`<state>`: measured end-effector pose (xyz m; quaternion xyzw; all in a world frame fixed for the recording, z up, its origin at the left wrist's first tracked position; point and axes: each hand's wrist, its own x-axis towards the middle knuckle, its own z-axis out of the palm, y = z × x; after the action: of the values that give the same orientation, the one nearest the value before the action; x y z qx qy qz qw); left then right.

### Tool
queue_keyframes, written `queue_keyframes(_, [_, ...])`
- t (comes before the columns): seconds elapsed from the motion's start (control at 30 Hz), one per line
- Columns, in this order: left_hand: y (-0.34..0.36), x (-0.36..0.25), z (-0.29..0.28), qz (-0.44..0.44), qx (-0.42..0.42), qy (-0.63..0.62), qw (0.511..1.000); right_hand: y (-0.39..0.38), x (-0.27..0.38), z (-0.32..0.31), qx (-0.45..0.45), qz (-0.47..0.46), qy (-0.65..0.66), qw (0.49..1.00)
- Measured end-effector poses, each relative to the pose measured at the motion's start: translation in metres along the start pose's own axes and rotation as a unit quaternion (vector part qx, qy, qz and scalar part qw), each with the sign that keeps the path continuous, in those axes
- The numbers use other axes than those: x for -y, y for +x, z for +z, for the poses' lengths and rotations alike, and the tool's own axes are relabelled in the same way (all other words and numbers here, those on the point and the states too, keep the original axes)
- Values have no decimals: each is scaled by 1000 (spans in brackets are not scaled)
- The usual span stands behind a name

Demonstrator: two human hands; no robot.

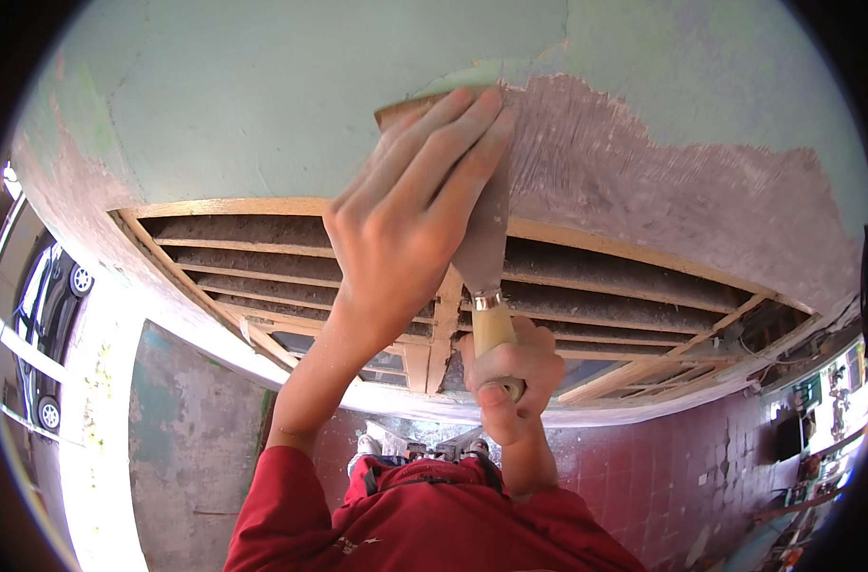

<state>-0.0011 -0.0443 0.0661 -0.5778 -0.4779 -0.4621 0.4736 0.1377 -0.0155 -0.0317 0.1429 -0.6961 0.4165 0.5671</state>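
Note:
A scraper with a pale handle (492,327) and a wide flat metal blade (488,234) points up against the wall (262,105). My right hand (516,367) is wrapped round its handle from below. My left hand (419,195) lies over the blade with its fingers stretched toward the blade's upper end, covering much of it. A brownish edge (396,112) shows past the left fingertips; whether it is blade or loose paint I cannot tell. Green paint covers the wall on the left, while a rough greyish-pink bare patch (596,153) spreads to the right of the blade.
Below the worked wall runs a wooden louvred vent frame (434,334) with dusty slats. Far below lie a red tiled floor (643,467) and a worn grey panel (195,439). A dark car (48,324) stands at the far left. Assorted clutter (815,458) fills the lower right.

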Motion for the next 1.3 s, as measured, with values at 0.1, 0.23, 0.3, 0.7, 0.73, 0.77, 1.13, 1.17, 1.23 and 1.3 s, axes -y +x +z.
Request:
queue_keyframes(0.1, [-19,0,2,9,2,14,1000,-31,-1,0,-18,70,30,997])
queue_keyframes(0.23, [-35,-7,5,38,-27,0,999,-55,21,17,-111,233,245,935])
queue_keyframes(0.3, [-39,-14,7,69,-52,-33,996,-52,29,20,-105,272,287,912])
queue_keyframes(0.7, [-55,-49,44,107,-212,-232,943,-72,51,15,-25,352,517,780])
queue_keyframes(0.73, [-57,-49,48,99,-218,-201,950,-73,49,8,-40,348,444,825])
queue_keyframes(0.77, [-58,-47,49,88,-226,-168,955,-70,48,-3,-52,343,368,863])
queue_keyframes(1.13, [-12,-21,36,107,34,-72,991,5,41,-10,-133,317,105,933])
queue_keyframes(1.17, [-11,-18,40,115,42,-64,990,8,40,-9,-137,316,112,932])
queue_keyframes(1.23, [-9,-17,43,113,42,-51,991,8,37,-6,-135,298,145,934])
queue_keyframes(1.3, [-7,-20,45,95,30,-39,994,6,33,-3,-120,266,200,935])
